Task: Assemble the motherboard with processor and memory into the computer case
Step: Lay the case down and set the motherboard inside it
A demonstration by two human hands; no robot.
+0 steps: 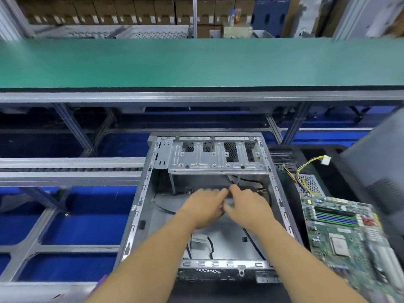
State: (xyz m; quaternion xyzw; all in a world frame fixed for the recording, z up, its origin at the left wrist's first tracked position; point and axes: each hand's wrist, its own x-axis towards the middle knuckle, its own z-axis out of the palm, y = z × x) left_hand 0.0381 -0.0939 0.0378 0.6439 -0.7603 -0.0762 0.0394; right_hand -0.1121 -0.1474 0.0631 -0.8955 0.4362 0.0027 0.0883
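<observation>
An open grey computer case [140,206] lies on its side in front of me, its drive cage [216,156] at the far end. Both hands are inside it. My left hand [203,206] and my right hand [247,206] meet over the case floor, fingers curled around a small pale item and black cables [209,243]; motion blur hides what exactly each holds. The green motherboard [341,237], with a processor [340,244] and memory slots [334,216], lies to the right of the case on a black mat.
A power supply with yellow and black wires and a white connector [325,159] sits behind the motherboard. A grey panel [380,167] stands at the far right. A green conveyor belt [196,62] runs across ahead, with aluminium framing [65,169] and blue floor to the left.
</observation>
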